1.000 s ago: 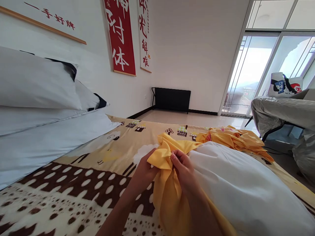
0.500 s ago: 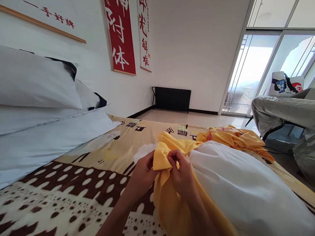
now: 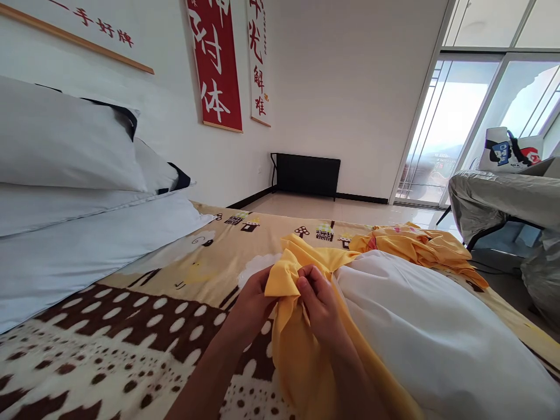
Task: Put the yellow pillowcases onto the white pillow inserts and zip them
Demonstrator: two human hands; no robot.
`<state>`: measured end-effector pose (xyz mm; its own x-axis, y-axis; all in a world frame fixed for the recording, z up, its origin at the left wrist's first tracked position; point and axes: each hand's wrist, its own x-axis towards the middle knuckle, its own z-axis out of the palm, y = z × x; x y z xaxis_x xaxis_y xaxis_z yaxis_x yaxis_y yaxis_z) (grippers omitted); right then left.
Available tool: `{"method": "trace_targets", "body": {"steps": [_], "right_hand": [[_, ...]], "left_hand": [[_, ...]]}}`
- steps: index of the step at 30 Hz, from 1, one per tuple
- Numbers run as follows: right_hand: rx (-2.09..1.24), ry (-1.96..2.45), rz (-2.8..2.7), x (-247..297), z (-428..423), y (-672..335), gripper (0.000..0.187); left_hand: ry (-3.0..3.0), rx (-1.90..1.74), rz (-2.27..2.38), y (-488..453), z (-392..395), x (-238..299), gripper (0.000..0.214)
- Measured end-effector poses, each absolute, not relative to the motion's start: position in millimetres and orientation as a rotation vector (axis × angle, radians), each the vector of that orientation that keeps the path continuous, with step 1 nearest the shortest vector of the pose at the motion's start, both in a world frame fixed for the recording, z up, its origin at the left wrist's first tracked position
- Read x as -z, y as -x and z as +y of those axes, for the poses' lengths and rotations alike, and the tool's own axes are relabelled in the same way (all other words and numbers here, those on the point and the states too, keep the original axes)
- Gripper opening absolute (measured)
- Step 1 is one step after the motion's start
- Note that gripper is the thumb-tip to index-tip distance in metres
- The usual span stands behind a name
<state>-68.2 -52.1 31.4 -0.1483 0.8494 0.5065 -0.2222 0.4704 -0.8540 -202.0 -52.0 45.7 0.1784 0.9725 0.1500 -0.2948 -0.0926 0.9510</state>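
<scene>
Left hand and right hand pinch yellow cloth, left fingertips hidden behind its fold, beside a white pillow cut off low, on patterned blanket, red scroll on wall beyond.

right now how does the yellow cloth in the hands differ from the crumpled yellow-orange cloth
The left hand and right hand hold the yellow cloth, while the yellow-orange cloth lies crumpled on the patterned blanket, untouched. The yellow cloth looks plain where visible; the yellow-orange cloth bears pink-red marks. The yellow cloth is in the foreground, the yellow-orange cloth farther back. Both are creased fabric.
</scene>
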Motion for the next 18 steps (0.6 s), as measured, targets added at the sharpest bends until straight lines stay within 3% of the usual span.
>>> {"method": "trace_targets", "body": {"steps": [18], "right_hand": [[-1.069,0.635,-1.321,-34.0,-51.6,72.8,0.022]], "left_hand": [[-1.140,-1.241,0.752,202.3,-56.9,-55.0,0.032]]}}
